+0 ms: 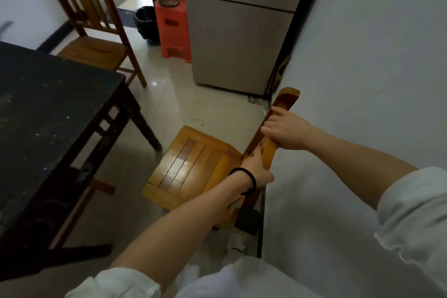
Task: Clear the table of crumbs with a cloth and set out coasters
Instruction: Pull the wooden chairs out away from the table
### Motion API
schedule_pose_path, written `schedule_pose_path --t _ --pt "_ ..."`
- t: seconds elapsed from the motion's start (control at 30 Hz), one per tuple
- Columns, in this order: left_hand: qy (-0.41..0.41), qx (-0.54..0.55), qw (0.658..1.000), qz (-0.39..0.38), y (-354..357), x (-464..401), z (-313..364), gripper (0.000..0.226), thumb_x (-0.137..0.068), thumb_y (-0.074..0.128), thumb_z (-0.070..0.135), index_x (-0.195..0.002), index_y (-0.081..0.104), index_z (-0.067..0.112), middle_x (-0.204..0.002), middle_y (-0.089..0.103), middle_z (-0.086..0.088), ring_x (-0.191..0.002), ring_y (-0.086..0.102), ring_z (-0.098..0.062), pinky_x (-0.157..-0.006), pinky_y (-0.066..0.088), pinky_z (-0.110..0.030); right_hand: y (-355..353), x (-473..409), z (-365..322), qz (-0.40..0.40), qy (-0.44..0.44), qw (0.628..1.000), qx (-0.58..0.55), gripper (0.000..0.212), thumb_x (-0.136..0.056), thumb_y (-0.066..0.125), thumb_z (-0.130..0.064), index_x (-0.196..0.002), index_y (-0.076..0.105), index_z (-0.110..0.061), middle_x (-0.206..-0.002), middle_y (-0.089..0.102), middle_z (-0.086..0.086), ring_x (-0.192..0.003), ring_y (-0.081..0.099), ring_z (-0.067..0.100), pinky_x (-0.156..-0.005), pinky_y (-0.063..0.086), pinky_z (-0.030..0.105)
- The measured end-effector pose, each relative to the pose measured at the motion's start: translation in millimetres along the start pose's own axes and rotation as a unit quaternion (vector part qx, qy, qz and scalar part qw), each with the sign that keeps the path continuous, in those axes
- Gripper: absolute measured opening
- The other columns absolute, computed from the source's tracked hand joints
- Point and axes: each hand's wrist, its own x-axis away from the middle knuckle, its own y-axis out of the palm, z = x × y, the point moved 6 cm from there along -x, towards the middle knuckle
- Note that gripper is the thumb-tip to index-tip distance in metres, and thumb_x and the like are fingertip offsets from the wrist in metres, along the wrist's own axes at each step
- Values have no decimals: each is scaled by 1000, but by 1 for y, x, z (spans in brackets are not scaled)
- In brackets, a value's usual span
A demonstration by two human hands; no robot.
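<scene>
Head view: right hand (285, 129) and left hand (257, 168) both grip top rail of wooden chair (191, 167); crumb-speckled dark table (48, 94) left of chair.

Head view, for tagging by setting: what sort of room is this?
Likely a home dining or kitchen area: a dark dining table, wooden chairs, and a two-door fridge by the wall.

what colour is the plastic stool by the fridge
Orange-red stool, seen in the head view.
</scene>
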Motion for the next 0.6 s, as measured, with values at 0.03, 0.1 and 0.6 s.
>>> schedule_pose_path --t 0.03,0.1,0.6 --pt "2 -15 1000 -3 1 0 1 88 -81 63 12 -148 7 26 -135 43 -17 -119 49 -35 -99 46 -46 2 2 1 3 -4 1000 -10 23 -77 66 -28 -96 57 -19 -100 67 2 -99 61 24 -103 37 45" --pt "4 -41 999 -2 -2 3 2 86 -81 62 12 -147 8 25 -128 48 -18 -113 53 -34 -95 49 -43 1 4 2 22 -14 1000 -14 24 -76 67 -32 -94 56 -20 -96 67 0 -92 62 21 -94 44 39" --pt "-101 -162 982 -2 -79 99 -122 82 -75 65 9 -143 25 29 -125 51 -6 -109 53 -27 -92 51 -43 -71 -43 -133 107 -157 976 -107 39 -78 58 -59 -85 52 -21 -81 61 -3 -74 58 15 -69 35 27"
